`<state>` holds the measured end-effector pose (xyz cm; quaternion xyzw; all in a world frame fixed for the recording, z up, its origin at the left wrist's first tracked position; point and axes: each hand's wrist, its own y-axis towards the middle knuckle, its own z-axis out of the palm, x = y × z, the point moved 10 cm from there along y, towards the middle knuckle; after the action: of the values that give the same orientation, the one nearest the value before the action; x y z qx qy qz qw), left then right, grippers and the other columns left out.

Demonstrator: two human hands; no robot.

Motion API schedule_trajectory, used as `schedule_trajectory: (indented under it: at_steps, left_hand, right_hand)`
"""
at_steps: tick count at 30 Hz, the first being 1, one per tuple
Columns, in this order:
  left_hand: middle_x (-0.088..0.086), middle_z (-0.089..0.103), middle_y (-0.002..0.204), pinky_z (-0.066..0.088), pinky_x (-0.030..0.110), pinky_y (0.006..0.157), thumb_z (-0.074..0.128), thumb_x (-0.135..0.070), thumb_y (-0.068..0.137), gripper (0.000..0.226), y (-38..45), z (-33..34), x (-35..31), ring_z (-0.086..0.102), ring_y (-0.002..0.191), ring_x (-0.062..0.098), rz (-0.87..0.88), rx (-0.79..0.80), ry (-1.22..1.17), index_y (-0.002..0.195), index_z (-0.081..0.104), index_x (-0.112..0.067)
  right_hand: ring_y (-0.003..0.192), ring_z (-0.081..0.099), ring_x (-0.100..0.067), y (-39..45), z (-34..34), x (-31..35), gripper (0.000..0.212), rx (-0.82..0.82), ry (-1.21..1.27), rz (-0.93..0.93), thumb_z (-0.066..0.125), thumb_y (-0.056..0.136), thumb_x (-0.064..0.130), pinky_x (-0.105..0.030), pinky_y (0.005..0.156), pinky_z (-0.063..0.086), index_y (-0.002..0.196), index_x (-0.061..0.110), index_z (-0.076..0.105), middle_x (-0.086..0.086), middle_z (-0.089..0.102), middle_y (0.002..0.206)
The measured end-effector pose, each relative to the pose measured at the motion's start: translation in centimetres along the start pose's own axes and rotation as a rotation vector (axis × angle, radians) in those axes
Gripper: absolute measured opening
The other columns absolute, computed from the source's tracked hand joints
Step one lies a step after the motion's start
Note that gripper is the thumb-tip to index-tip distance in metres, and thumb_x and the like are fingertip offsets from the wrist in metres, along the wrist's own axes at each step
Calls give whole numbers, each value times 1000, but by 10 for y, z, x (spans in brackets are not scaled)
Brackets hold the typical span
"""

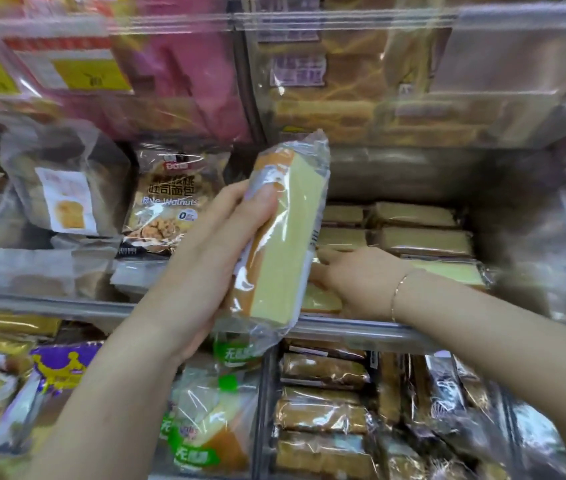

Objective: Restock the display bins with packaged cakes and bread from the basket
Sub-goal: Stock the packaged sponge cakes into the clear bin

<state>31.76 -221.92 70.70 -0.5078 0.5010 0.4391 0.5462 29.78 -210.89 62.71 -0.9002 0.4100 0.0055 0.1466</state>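
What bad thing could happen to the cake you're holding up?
The left hand grips the wrapped cake by one side only, so it might slip. The right hand is inside the bin, resting on the stacked cakes; pushing them could squash or topple them.

We see two bare forearms with no sleeves in view; the left hand (pixel 212 258) wears nothing; the right hand (pixel 354 278) has a thin gold bracelet (pixel 397 292) at its wrist.

Blurred shelves, hidden fingers
Upper bins (pixel 343 81) smear unreadably; the held cake pack (pixel 285 237) hides the right hand's (pixel 354 282) fingers.
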Motion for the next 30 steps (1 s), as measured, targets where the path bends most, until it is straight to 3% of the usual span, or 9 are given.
schedule_trajectory:
  at_steps: [2,4,8,11,17,22,24,27,30]
  left_hand:
    - [-4,62,70,44,8,62,52,-27,94,39,-3,22,-5,60,50,-5,67,225,60,126,58,-7]
    - [-8,59,47,41,7,50,64,-7,76,60,-13,35,-15,54,38,-4,149,282,123,133,44,-13]
    - [-6,75,90,50,13,60,66,-23,72,42,-18,39,-15,70,77,6,61,279,120,112,69,-33]
    - [-10,71,106,55,22,75,83,-38,63,59,-19,43,-19,69,94,8,163,254,306,119,63,-39]
    - [-23,67,109,53,18,85,88,-48,55,81,-11,81,-33,64,98,-5,231,364,507,127,51,-45]
    - [-19,68,107,50,31,93,82,-53,59,65,3,80,-39,62,99,-7,227,388,756,118,59,-40]
    - [-20,69,101,50,28,87,83,-38,68,50,6,88,-42,63,93,-6,257,422,795,115,64,-35]
    - [-24,67,92,50,20,76,82,-30,70,49,14,103,-37,62,80,-6,323,415,969,115,64,-38]
    - [-22,66,100,48,14,78,82,-28,70,51,19,129,-30,60,86,-8,377,424,948,117,64,-34]
  right_hand:
    - [70,53,-20,-3,1,-4,32,80,82,35,62,81,26,-30,57,46,110,24,49,-2,58,101]
    - [71,60,-16,-12,-4,-21,23,122,446,116,67,79,37,-31,68,52,89,22,54,0,66,85]
    - [91,70,-23,-47,-47,-64,23,-68,1549,154,63,87,26,-35,71,58,102,10,67,-15,71,98]
    - [107,63,-32,-79,-62,-64,59,-9,1922,58,60,77,57,-45,75,55,120,17,60,-19,64,116]
    - [93,67,-29,-104,-58,-77,52,-284,1809,137,74,64,20,-40,73,57,110,0,63,-21,68,104]
    - [83,58,-39,-134,-39,-112,74,-507,1862,289,86,54,29,-45,84,46,115,-2,57,-18,62,99]
    - [85,54,-30,-147,-36,-122,78,-488,1509,382,88,43,51,-45,90,42,109,19,62,-7,61,104]
    - [111,50,-4,-162,-67,-124,95,-482,628,360,70,40,70,-28,96,37,128,46,41,17,50,121]
    - [105,49,-1,-150,-64,-105,93,-338,466,277,77,50,51,-22,88,37,133,45,37,16,51,117]
